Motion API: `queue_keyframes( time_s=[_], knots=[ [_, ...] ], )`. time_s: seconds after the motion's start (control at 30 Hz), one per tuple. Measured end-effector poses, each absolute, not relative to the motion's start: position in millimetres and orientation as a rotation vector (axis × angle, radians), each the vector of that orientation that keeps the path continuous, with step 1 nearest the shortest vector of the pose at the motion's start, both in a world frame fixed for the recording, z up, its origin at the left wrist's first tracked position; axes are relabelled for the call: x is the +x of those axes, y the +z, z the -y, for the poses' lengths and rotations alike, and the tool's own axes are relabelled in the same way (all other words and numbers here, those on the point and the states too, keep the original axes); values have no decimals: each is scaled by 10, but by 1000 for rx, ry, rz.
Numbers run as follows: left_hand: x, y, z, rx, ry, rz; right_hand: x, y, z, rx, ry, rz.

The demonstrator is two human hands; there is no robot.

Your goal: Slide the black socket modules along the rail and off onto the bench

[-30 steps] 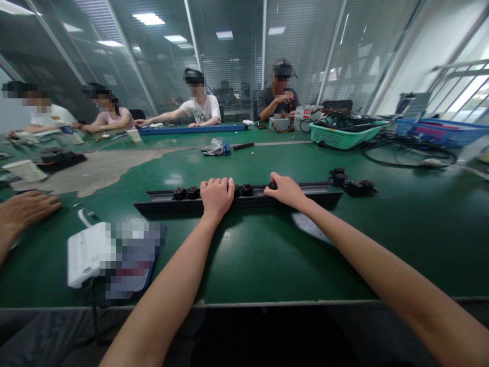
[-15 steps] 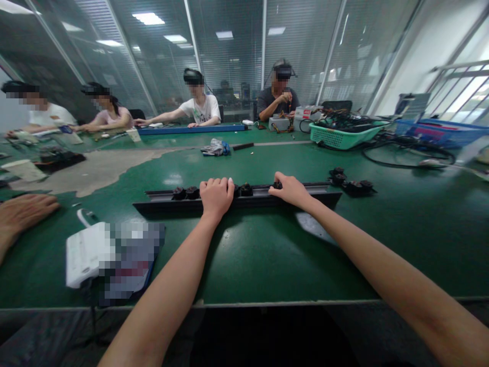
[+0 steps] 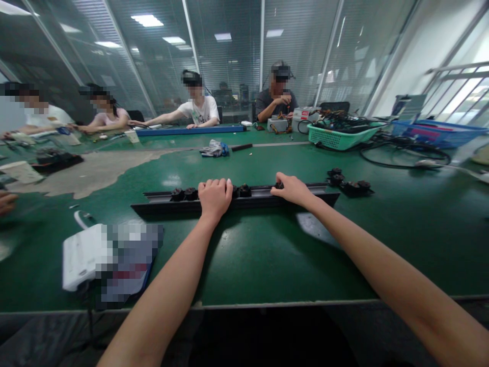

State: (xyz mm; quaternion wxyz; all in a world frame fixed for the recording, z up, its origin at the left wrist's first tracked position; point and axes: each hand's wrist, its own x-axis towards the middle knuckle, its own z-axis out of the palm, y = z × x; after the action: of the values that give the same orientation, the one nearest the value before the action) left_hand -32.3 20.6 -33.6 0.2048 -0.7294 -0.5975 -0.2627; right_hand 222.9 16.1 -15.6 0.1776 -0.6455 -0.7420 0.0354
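Our left hand (image 3: 214, 200) curls over the black rail (image 3: 255, 204), fingertips hidden, so we cannot tell its grip; our right hand (image 3: 293, 190) pinches a small black part (image 3: 280, 185) in the channel. We seem to be positioning that part, which calls for a steady rail. Loose black parts (image 3: 358, 187) lie at three o'clock on the table (image 3: 260, 265).
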Motion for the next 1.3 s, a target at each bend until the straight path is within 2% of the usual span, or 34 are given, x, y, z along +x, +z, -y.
queue_keyframes(
  time_s=[0.57,0.93,1.3],
  knots=[
    [-323,-350,-211,-1990,-710,1627,2369,-173,-262,-1842,90,2255],
    [-334,-353,-223,-2007,-712,1646,2366,-274,-146,-1661,42,2098],
    [-348,-360,-229,-2014,-733,1637,2409,-244,-139,-1723,59,2065]
  ],
)
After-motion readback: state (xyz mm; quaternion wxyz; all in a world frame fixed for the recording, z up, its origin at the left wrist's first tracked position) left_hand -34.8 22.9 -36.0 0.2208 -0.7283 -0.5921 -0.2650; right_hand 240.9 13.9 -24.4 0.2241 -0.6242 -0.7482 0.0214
